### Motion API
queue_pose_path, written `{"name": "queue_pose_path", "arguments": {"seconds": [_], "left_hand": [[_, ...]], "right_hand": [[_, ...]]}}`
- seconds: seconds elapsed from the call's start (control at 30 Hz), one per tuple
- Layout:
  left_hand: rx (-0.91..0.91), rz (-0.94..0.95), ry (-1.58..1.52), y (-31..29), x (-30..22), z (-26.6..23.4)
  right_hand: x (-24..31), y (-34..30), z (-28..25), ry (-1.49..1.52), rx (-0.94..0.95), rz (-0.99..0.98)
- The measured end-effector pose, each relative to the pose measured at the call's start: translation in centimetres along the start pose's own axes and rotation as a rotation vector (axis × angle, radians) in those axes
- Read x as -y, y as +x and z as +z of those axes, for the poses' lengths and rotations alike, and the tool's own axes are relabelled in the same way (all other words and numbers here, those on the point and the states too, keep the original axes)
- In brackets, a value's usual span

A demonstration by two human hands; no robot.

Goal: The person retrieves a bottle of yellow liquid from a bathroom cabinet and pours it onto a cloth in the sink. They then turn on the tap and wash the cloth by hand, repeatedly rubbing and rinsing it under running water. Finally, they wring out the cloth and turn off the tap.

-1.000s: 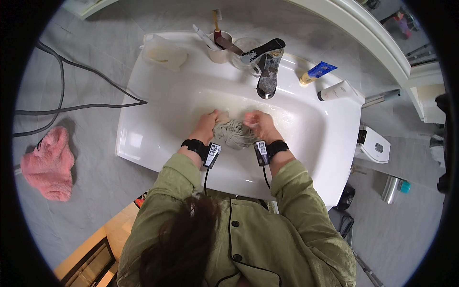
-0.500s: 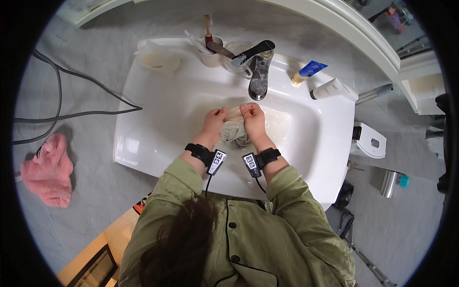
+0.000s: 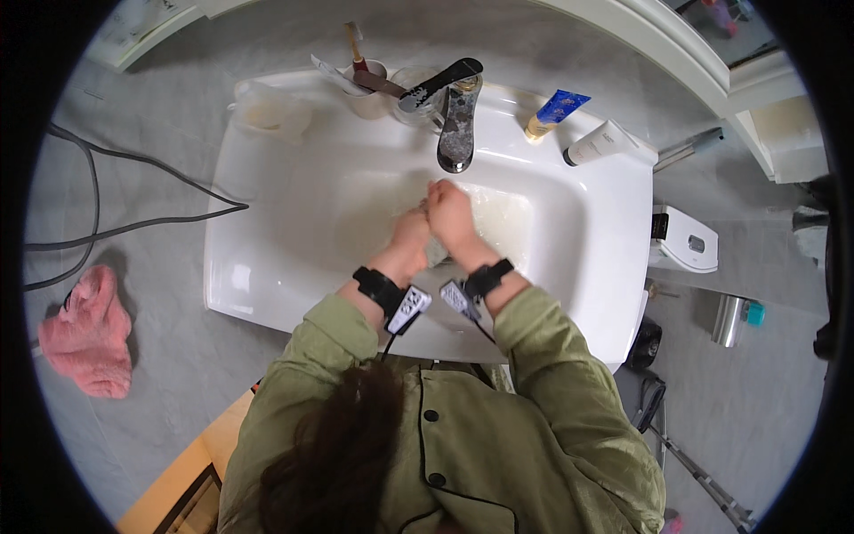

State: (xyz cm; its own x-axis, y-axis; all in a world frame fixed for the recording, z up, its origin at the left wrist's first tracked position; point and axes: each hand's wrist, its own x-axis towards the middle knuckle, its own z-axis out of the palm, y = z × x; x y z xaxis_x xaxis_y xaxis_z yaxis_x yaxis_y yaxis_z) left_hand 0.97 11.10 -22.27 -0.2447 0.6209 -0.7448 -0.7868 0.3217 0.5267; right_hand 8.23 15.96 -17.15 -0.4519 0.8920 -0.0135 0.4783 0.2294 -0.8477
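At the centre of the frame, the left hand (image 3: 410, 238) and right hand (image 3: 451, 215) press together, fingers curled around a greyish cloth (image 3: 436, 253). Mostly hidden, it shows only between and just below them, over the white sink (image 3: 276, 191).

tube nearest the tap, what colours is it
The tube is blue on its upper part and yellowish gold toward its base, as the head view shows.
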Motion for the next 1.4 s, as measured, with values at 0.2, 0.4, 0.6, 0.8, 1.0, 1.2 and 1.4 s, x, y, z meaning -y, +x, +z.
{"name": "queue_pose_path", "arguments": {"seconds": [0.2,0.4,0.6,0.8,1.0,1.2,1.4], "left_hand": [[0.141,0.011,-0.001,-1.1,-1.0,0.5],[0.036,0.081,-0.106,-1.8,-2.5,1.3],[0.04,-0.094,0.063,-3.3,-1.7,2.1],[-0.043,0.009,0.116,-1.4,-3.2,-2.5],[-0.034,0.091,0.082,1.7,-1.0,-6.7],[-0.01,0.113,0.075,1.1,-1.4,-5.2],[0.085,0.142,0.037,0.0,-1.5,-3.5]], "right_hand": [[0.6,0.7,-0.2,-0.074,0.154,-0.016],[0.7,0.3,0.1,0.023,0.03,0.033],[-6.7,2.3,0.5,-0.184,-0.028,0.104],[-17.5,3.1,-3.3,-0.478,-0.206,0.231],[-12.6,2.8,1.5,0.99,0.151,0.866],[-7.0,1.9,1.1,0.754,0.25,0.595],[-8.4,0.9,1.8,0.635,0.318,0.402]]}}
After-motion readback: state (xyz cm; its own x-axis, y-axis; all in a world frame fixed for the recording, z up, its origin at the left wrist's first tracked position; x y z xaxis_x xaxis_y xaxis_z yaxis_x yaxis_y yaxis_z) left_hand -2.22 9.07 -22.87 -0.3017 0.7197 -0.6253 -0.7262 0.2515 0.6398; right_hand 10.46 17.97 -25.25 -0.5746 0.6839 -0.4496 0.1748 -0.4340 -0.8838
